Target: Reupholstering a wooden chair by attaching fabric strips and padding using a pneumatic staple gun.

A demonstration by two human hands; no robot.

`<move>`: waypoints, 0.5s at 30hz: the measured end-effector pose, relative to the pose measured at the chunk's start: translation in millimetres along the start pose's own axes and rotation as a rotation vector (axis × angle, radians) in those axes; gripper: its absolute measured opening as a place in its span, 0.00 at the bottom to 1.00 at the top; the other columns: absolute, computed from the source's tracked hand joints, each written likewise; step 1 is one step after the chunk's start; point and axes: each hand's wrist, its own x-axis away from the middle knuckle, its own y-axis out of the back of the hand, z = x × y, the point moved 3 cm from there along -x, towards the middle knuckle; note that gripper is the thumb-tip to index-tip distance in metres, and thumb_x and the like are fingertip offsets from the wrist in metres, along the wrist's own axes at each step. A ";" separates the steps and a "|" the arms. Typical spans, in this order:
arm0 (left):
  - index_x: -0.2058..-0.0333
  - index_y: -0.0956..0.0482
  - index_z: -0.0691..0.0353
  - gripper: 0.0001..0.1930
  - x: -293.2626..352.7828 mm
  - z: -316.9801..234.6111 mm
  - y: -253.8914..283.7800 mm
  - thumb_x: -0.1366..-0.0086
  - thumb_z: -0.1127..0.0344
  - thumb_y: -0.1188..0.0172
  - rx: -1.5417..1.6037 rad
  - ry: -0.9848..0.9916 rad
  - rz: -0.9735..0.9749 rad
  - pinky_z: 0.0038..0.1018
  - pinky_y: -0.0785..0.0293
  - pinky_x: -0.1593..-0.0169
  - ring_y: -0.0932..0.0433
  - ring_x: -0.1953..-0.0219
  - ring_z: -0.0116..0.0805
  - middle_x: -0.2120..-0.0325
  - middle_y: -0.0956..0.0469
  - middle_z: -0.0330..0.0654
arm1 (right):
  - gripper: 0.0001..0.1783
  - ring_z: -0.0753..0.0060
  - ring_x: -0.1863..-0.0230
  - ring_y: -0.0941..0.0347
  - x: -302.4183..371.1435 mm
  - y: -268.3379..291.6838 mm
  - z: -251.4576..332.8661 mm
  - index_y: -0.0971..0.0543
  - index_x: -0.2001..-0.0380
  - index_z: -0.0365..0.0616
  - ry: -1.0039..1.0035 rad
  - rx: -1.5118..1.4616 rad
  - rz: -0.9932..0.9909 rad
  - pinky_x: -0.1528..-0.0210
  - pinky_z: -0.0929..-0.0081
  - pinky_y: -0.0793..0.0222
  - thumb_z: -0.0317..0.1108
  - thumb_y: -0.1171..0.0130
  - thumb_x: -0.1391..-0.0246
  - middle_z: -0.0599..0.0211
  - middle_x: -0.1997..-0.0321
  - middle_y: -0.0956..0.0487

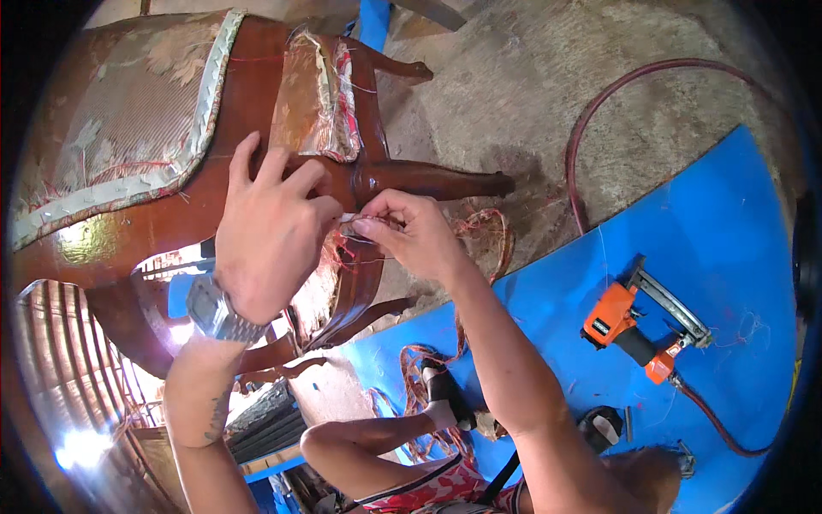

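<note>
Rough, stained concrete floor point(514, 86) up and right of the fingers point(242, 161); smooth blue sheet point(548, 360) below right; ribbed, corrugated panel point(60, 334) lower left of them. Glossy reddish-brown wooden frame point(254, 94), curved and carved, sits directly under and around both hands; tapered leg point(437, 180) juts out just above the right hand point(419, 233). Right thumb and forefinger pinched together on a small pale piece point(346, 218), too small to identify. Left hand point(278, 227) back-up over the wood, little finger stretched out, others bent; thumb side meets the right fingertips, cannot tell whether it grips.

Loose red threads point(345, 251), frayed, just below the fingertips. Ribbed fabric panel point(128, 103), worn, up left of the left fingers, edged by a pale band point(111, 197). Smaller tan pad point(300, 103) above the fingers, ragged red-white edge. Tangled reddish cord point(413, 377) below the right hand. Orange-and-black air tool point(610, 319), long metal rail, well right of the fingers; dark red rubbery hose point(569, 154) loops above it.
</note>
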 end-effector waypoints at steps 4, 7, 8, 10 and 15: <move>0.78 0.17 0.49 0.04 -14.3 8.6 -0.2 0.57 0.65 0.34 0.016 -0.018 0.154 0.49 0.52 0.37 0.32 0.55 0.33 0.72 0.30 0.32 | 0.06 0.80 0.72 0.29 8.1 -6.7 6.8 0.22 0.67 0.37 0.297 0.174 -0.256 0.71 0.82 0.34 0.27 0.42 0.49 0.66 0.71 0.23; 0.76 0.16 0.49 0.06 -24.4 10.3 0.5 0.58 0.63 0.33 0.072 -0.030 0.210 0.49 0.53 0.37 0.30 0.57 0.32 0.73 0.30 0.33 | 0.06 0.77 0.75 0.29 10.8 -20.7 -1.0 0.22 0.68 0.37 0.292 0.028 -0.488 0.73 0.79 0.35 0.27 0.41 0.50 0.64 0.74 0.23; 0.76 0.16 0.49 0.06 -28.6 11.9 -0.3 0.58 0.62 0.32 0.117 -0.034 0.269 0.48 0.54 0.37 0.30 0.57 0.33 0.72 0.30 0.33 | 0.06 0.78 0.76 0.29 10.8 -21.7 -2.9 0.22 0.68 0.38 0.296 0.028 -0.552 0.73 0.79 0.35 0.27 0.41 0.51 0.64 0.76 0.23; 0.77 0.16 0.49 0.06 -35.0 20.3 -2.5 0.58 0.62 0.32 0.153 -0.044 0.339 0.47 0.55 0.37 0.30 0.56 0.33 0.71 0.30 0.34 | 0.07 0.80 0.79 0.30 9.4 -28.6 -10.5 0.24 0.69 0.39 0.102 -0.192 -0.593 0.75 0.78 0.37 0.29 0.39 0.52 0.65 0.81 0.24; 0.75 0.17 0.57 0.11 -62.1 23.6 -21.5 0.55 0.57 0.33 0.271 -0.044 0.522 0.37 0.29 0.61 0.23 0.70 0.44 0.77 0.22 0.46 | 0.08 0.84 0.80 0.32 -0.1 -17.2 -14.3 0.26 0.71 0.38 0.069 -0.099 -0.484 0.77 0.80 0.38 0.29 0.38 0.52 0.67 0.80 0.23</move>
